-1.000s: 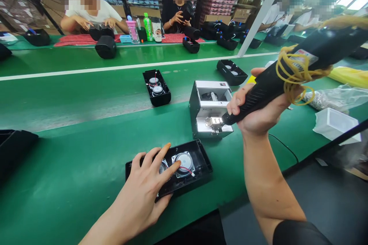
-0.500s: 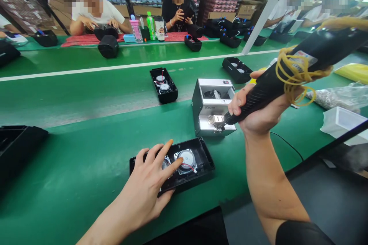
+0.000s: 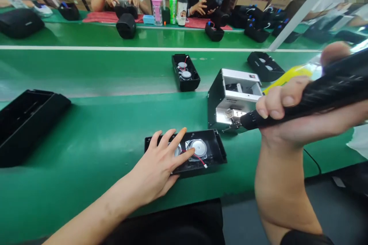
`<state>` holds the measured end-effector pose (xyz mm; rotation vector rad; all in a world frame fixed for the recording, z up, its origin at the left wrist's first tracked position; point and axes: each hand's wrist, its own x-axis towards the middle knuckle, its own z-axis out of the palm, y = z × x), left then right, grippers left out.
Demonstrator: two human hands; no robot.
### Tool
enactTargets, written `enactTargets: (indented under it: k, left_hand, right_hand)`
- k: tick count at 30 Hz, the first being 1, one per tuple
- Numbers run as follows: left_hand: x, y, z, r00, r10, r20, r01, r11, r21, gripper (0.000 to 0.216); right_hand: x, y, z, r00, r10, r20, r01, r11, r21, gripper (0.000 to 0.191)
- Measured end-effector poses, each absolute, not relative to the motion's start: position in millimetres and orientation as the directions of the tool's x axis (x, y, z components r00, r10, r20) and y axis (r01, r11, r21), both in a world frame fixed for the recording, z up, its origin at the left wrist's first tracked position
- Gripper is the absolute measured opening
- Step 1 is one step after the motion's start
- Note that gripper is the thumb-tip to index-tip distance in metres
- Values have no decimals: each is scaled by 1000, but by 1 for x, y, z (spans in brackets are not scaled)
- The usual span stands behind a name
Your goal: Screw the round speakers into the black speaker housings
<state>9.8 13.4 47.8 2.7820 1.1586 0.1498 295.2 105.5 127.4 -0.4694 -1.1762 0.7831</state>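
My left hand lies flat with fingers spread on a black speaker housing at the near edge of the green belt. Two round speaker drivers sit in the housing; the right driver shows beside my fingertips, with a red wire. My right hand is wrapped round a black electric screwdriver. The screwdriver's tip sits at the front of a silver screw feeder box, just above and right of the housing.
Another open housing with drivers lies mid-belt, one more behind the feeder. A black case sits at the left. Across the belt, people handle black speakers; bottles stand there. A white post rises at the right.
The view has swung left and down, so everything sits further right in frame. The screwdriver tip has dropped slightly toward the feeder's front lip. My left hand stays on the housing.
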Motion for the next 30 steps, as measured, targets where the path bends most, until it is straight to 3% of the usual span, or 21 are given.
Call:
enactTargets:
  k: [4, 8, 12, 19, 30]
  left_hand:
    - [7, 11, 50, 704, 709, 44, 695, -700, 167, 83]
    - [5, 12, 48, 707, 704, 59, 690, -706, 161, 84]
    - [5, 15, 47, 705, 707, 59, 690, -702, 176, 86]
    - [6, 17, 50, 686, 727, 40, 704, -676, 216, 85]
    - [7, 17, 51, 678, 734, 36, 713, -669, 209, 83]
  right_hand:
    - [257, 104, 137, 128, 787, 604, -346, 606, -716, 48]
    - [219, 108, 127, 15, 829, 560, -439, 508, -741, 56]
    - [191, 108, 107, 17, 858, 514, -455, 464, -760, 69]
    - [182, 101, 91, -97, 909, 405, -363, 346, -865, 71]
    - [180, 107, 76, -147, 895, 421, -386, 340, -858, 67]
